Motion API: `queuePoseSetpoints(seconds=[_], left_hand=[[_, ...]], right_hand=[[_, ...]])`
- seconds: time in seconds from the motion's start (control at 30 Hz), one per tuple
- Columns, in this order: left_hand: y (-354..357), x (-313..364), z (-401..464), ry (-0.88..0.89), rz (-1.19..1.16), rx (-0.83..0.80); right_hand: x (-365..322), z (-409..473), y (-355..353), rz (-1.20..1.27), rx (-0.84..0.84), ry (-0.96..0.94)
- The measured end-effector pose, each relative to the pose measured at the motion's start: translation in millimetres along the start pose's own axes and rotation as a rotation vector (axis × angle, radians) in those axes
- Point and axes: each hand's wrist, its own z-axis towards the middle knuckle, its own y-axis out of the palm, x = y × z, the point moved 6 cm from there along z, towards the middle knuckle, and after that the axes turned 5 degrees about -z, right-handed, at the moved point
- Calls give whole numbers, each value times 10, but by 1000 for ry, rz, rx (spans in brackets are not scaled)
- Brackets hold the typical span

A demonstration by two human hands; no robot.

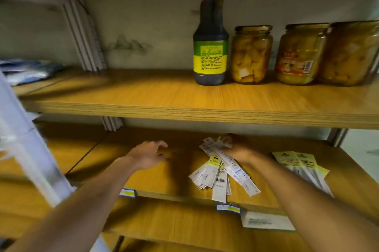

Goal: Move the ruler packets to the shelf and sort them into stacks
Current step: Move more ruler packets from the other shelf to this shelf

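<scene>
A loose, fanned heap of white and yellow ruler packets (215, 171) lies on the middle wooden shelf (168, 178). My right hand (235, 147) rests on the far end of the heap and grips the top of one long packet (235, 167) that lies slanted across it. My left hand (148, 154) hovers over bare shelf to the left of the heap, fingers relaxed, holding nothing. A small stack of yellow-topped ruler packets (303, 166) lies apart at the right of the same shelf.
On the upper shelf (143, 95) stand a dark sauce bottle (210, 46) and three jars of preserved fruit (252, 54). Plastic-wrapped goods (26, 71) lie at its left. A white frame (26, 145) blurs past at left. Price labels (228, 208) sit on the shelf's edge.
</scene>
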Motion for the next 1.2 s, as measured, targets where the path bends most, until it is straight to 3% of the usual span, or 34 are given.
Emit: queuePoseSetpoints(seconds=[0.17, 0.43, 0.6, 0.73, 0.9, 1.2], left_hand=[[-541, -138, -401, -23, 56, 104], [-755, -1027, -1477, -99, -283, 225], [-844, -1648, -2207, -236, -217, 266], [-1014, -2218, -2678, -385, -181, 343], [-1104, -2901, -2955, -494, -134, 300], [-1315, -4160, -2994, -387, -94, 271]], right_hand=[[-445, 12, -47, -87, 30, -138], [-1857, -323, 548, -47, -91, -489], [-2768, -623, 970, -32, -169, -655], [-3384, -852, 1187, -27, -220, -743], [-4092, -1071, 1646, -80, -280, -836], [-5477, -1162, 2596, -128, -341, -850]])
